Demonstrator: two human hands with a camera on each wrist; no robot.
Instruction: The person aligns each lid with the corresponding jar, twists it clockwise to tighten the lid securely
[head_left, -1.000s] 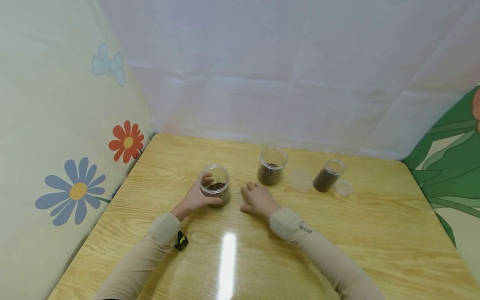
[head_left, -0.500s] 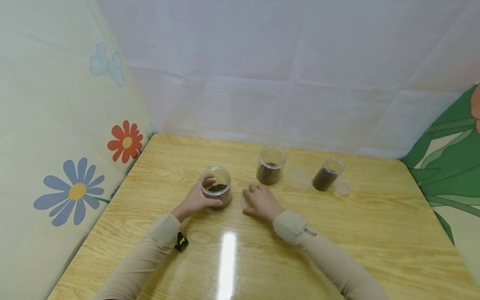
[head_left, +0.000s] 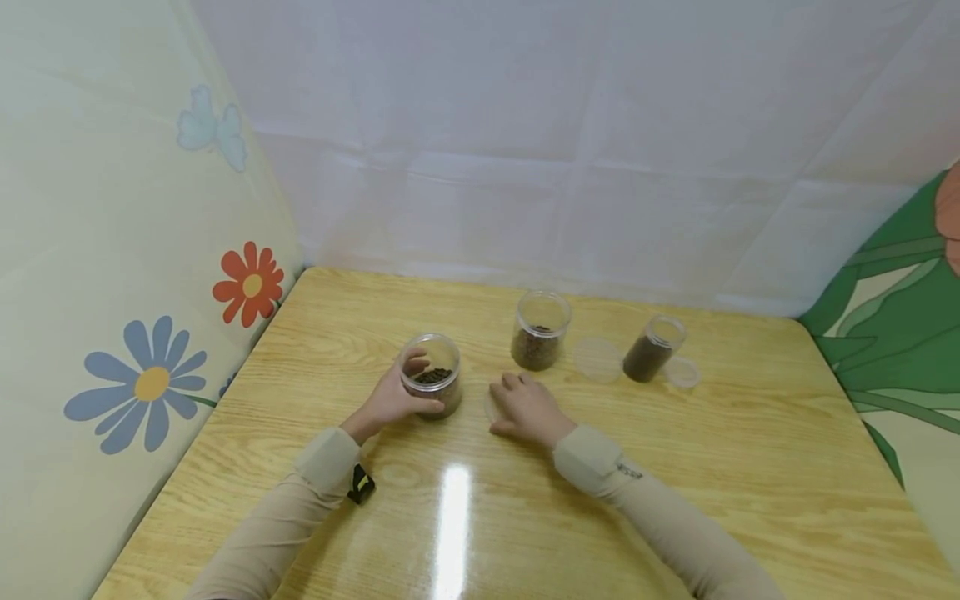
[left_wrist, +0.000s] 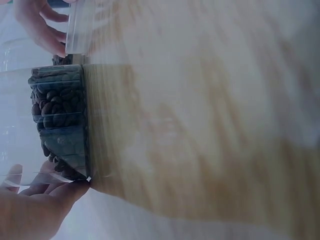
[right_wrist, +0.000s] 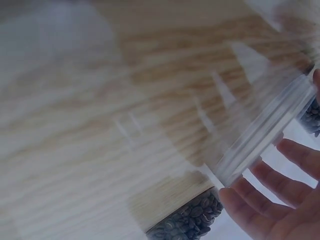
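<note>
"How is the left arm lying?"
"In from seven o'clock in the head view. The left hand (head_left: 393, 398) curves round the wide clear jar (head_left: 441, 402), thumb on the near side, fingers behind; the grip is as wide as the jar, which stands upright on the table (head_left: 360, 317)."
"And the right?"
"In from between four and five. The right hand (head_left: 531, 410), at three o'clock from that jar, spans a clear lid (right_wrist: 265, 135), thumb and fingertips at opposite sides of the rim."
"What's in the jar?"
"Dark beans. A second jar (head_left: 540, 333) stands at two o'clock from it."
"Any writing?"
"Dark lettering (head_left: 628, 472) on the right sleeve (head_left: 588, 458), too small to read, and a yellow mark on the black piece (head_left: 362, 484) by the left cuff (head_left: 330, 460)."
</note>
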